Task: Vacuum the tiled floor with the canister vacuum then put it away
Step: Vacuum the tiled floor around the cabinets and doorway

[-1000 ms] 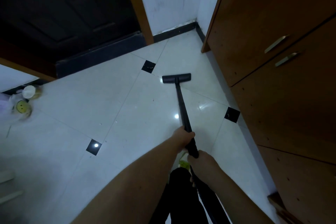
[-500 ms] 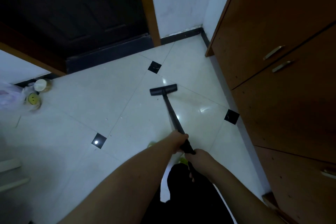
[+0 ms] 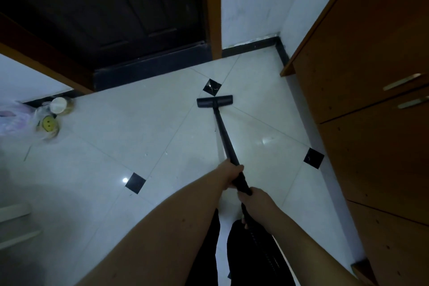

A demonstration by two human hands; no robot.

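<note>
The vacuum wand (image 3: 226, 139) runs from your hands forward to the floor head (image 3: 214, 101), which lies flat on the tiled floor (image 3: 130, 132), just below a small black inset tile (image 3: 212, 87) and short of the dark door (image 3: 102, 7). The canister itself is not visible.

Your left hand (image 3: 232, 175) is wrapped closed around the wand, higher up the tube. Your right hand (image 3: 254, 199) is closed around the wand just behind it, at the point where the ribbed hose (image 3: 262, 246) starts and runs down between your legs. The two hands are near each other but apart.

The wooden cabinet (image 3: 371, 100) stands along the right side, well clear of the floor head. Its two metal handles (image 3: 405, 81) sit near the right edge of the view.

At the far left, a plastic bag (image 3: 14, 121) and two small containers (image 3: 50, 123) rest on the floor against the wall; one shows a yellow smiley face. Further black inset tiles mark the tile corners to the left and right of the wand.
</note>
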